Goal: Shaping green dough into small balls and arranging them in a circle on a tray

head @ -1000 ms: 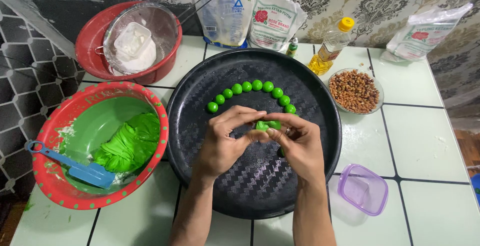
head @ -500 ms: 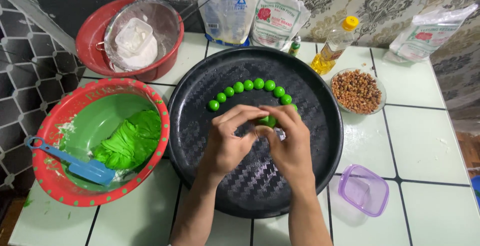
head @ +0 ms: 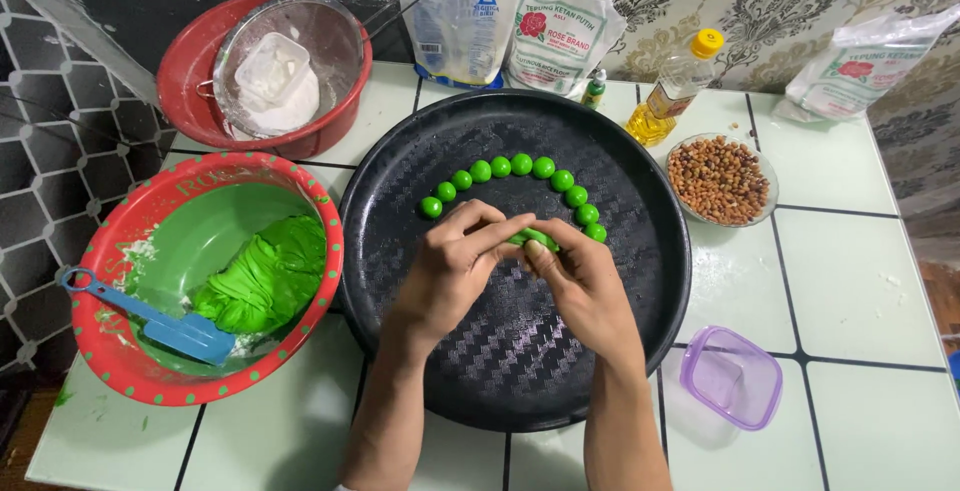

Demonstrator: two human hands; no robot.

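White tiled tabletop (head: pixel 860 281) bearing a round black tray (head: pixel 640 281). At the tray's 9 o'clock, a red-rimmed green bowl (head: pixel 120 251) holds green dough (head: pixel 262 276) and a blue spatula (head: pixel 150 316). Above tray centre, left hand (head: pixel 450 271) and right hand (head: pixel 585 286) meet, fingers pinched on a small green dough piece (head: pixel 533 238). Toward 12 o'clock, an arc of green balls (head: pixel 520 165).
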